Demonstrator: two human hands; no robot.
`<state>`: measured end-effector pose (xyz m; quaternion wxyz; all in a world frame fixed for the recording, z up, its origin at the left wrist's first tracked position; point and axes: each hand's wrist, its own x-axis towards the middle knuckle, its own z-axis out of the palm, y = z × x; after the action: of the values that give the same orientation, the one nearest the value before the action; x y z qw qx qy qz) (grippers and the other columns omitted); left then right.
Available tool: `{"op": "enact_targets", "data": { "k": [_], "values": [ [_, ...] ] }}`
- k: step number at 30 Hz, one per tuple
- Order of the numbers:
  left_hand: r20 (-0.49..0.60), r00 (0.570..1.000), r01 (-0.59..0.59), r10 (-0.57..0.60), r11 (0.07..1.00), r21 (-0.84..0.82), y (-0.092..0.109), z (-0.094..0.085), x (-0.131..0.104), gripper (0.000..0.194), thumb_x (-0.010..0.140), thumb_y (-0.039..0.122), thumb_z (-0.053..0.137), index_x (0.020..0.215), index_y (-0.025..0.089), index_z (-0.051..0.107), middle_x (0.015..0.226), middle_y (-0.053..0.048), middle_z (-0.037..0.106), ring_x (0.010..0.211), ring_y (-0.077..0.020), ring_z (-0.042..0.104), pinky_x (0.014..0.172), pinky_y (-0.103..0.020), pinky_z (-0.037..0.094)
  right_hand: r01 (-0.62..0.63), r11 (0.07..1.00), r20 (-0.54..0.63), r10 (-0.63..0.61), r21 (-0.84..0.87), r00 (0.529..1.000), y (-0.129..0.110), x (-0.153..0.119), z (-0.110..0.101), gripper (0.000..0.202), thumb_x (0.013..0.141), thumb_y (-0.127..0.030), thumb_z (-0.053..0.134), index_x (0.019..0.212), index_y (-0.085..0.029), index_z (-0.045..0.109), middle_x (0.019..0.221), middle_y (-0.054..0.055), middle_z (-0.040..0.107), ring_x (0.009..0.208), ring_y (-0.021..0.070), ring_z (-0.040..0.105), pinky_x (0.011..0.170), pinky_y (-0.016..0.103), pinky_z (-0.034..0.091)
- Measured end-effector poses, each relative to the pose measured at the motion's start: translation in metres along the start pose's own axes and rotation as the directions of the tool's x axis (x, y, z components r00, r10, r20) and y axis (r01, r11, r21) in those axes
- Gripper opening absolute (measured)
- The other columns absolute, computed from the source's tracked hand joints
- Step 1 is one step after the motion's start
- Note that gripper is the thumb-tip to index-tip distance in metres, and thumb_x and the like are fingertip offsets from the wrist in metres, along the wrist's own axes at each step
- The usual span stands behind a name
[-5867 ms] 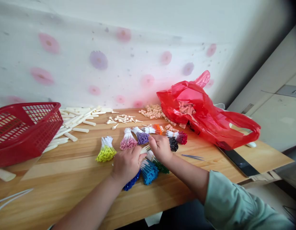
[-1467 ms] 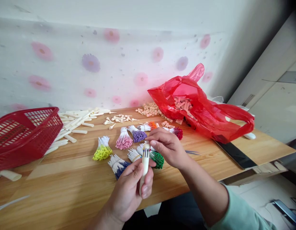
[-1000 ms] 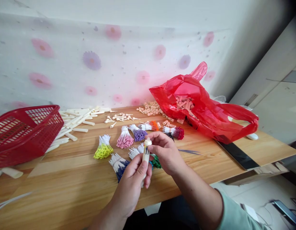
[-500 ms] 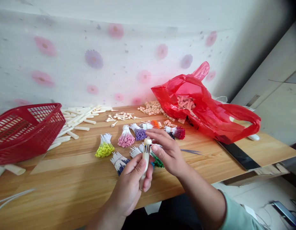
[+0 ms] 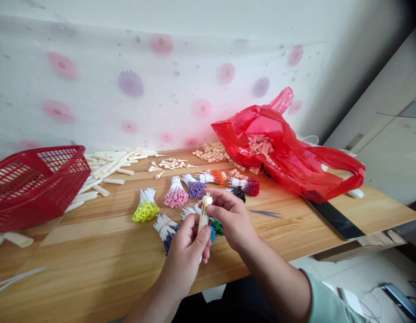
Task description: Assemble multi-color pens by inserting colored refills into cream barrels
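My left hand (image 5: 188,253) is wrapped round the cream barrel of a multicolour pen (image 5: 204,213), which stands nearly upright with its top end pointing up. Coloured sliders show near that top. My right hand (image 5: 234,220) pinches the pen's upper part, thumb beside the sliders and index finger near the tip. Just beyond the hands lie bundles of thin white refills with coloured ends: yellow (image 5: 146,207), pink (image 5: 176,193), purple (image 5: 194,185), orange (image 5: 211,176), dark red (image 5: 246,185), black (image 5: 238,193) and dark blue (image 5: 166,229). Green and light blue ones are partly covered by my hands.
At the left stands a red plastic basket (image 5: 40,193) beside a heap of cream pen barrels (image 5: 109,172). Small pointed cream parts (image 5: 171,163) and peach slotted parts (image 5: 214,152) lie behind. A red plastic bag (image 5: 288,152), tweezers (image 5: 266,213) and a black phone (image 5: 335,219) are at the right.
My right hand's fingers have moved down and closed in on the pen's upper part. The pen has turned a little, and its top is now more exposed.
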<state>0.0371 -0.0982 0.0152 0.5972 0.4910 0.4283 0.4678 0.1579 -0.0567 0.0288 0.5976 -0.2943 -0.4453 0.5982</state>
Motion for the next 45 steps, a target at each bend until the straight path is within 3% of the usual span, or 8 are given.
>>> {"op": "enact_targets", "data": {
  "k": [6,11,17,21,29,34,39,45],
  "values": [
    [-0.021,0.999,-0.029,0.031,0.998,0.054,-0.006,0.0,0.002,0.027,0.088,0.043,0.052,0.077,0.02,0.045,0.059,0.007,0.046,0.046,-0.0062,0.039,0.042,-0.017,0.032,-0.209,0.931,0.046,0.205,0.3,0.978,0.004,-0.005,0.012,0.035,0.062,-0.011,0.062,0.096,-0.023,0.061,0.074,-0.005,0.056,0.043,0.007,0.05,0.03,0.016,0.042],
    [-0.006,1.0,-0.015,0.015,1.0,-0.021,-0.008,0.001,0.002,0.025,0.09,0.041,0.051,0.079,0.019,0.046,0.06,0.007,0.045,0.048,-0.0053,0.041,0.043,-0.016,0.033,-0.236,0.936,0.082,0.222,0.26,0.971,0.01,-0.011,0.015,0.039,0.068,-0.015,0.06,0.104,-0.028,0.056,0.079,-0.006,0.053,0.034,0.0069,0.048,0.023,0.022,0.042],
    [0.012,1.0,-0.011,0.012,1.0,-0.024,-0.001,-0.001,0.002,0.026,0.089,0.042,0.053,0.079,0.019,0.047,0.058,0.007,0.048,0.046,-0.0059,0.044,0.042,-0.017,0.036,0.025,1.0,-0.006,-0.025,0.012,1.0,0.012,-0.01,0.002,0.053,0.07,-0.009,0.064,0.119,-0.029,0.059,0.097,0.001,0.059,0.074,0.0096,0.057,0.061,0.02,0.051],
    [0.023,0.999,-0.034,0.034,0.999,-0.03,0.003,-0.003,0.001,0.025,0.087,0.042,0.056,0.08,0.018,0.049,0.06,0.006,0.051,0.046,-0.0057,0.046,0.043,-0.017,0.037,0.102,0.992,0.088,-0.095,-0.079,0.992,0.002,-0.006,-0.008,0.045,0.074,-0.015,0.065,0.116,-0.03,0.063,0.094,0.001,0.063,0.081,0.0136,0.056,0.072,0.027,0.049],
    [0.101,0.993,0.082,-0.065,0.981,-0.177,0.007,0.0,-0.005,0.028,0.084,0.045,0.058,0.086,0.017,0.052,0.064,0.002,0.057,0.044,-0.0071,0.049,0.041,-0.018,0.037,0.371,0.819,0.217,-0.304,-0.438,0.928,-0.023,0.0,-0.014,0.023,0.087,-0.022,0.055,0.102,-0.027,0.071,0.104,0.006,0.064,0.103,0.0205,0.057,0.092,0.038,0.045],
    [0.069,0.997,0.036,-0.03,0.995,-0.095,0.005,0.001,-0.003,0.029,0.083,0.044,0.059,0.079,0.017,0.052,0.063,0.003,0.055,0.045,-0.0068,0.048,0.043,-0.019,0.037,0.301,0.864,0.129,-0.272,-0.404,0.954,-0.012,-0.002,-0.011,0.011,0.084,-0.027,0.061,0.094,-0.025,0.067,0.095,0.003,0.059,0.085,0.0159,0.059,0.07,0.029,0.05],
    [-0.002,1.0,-0.03,0.03,0.998,0.046,0.005,-0.003,0.0,0.025,0.084,0.041,0.059,0.078,0.018,0.05,0.063,0.004,0.053,0.048,-0.0071,0.046,0.046,-0.02,0.038,0.181,0.933,0.053,-0.173,-0.31,0.983,-0.005,-0.005,-0.01,0.024,0.074,-0.027,0.072,0.096,-0.024,0.063,0.082,0.0,0.06,0.07,0.0126,0.058,0.062,0.026,0.049],
    [-0.041,0.996,-0.072,0.077,0.991,0.114,0.002,-0.005,-0.001,0.019,0.084,0.037,0.059,0.085,0.02,0.049,0.065,0.005,0.053,0.049,-0.0074,0.044,0.047,-0.02,0.037,0.022,0.993,0.028,-0.019,-0.113,0.999,-0.005,-0.006,-0.008,0.02,0.068,-0.025,0.076,0.088,-0.023,0.072,0.079,0.001,0.069,0.07,0.0138,0.063,0.066,0.028,0.051]
  ]
}}
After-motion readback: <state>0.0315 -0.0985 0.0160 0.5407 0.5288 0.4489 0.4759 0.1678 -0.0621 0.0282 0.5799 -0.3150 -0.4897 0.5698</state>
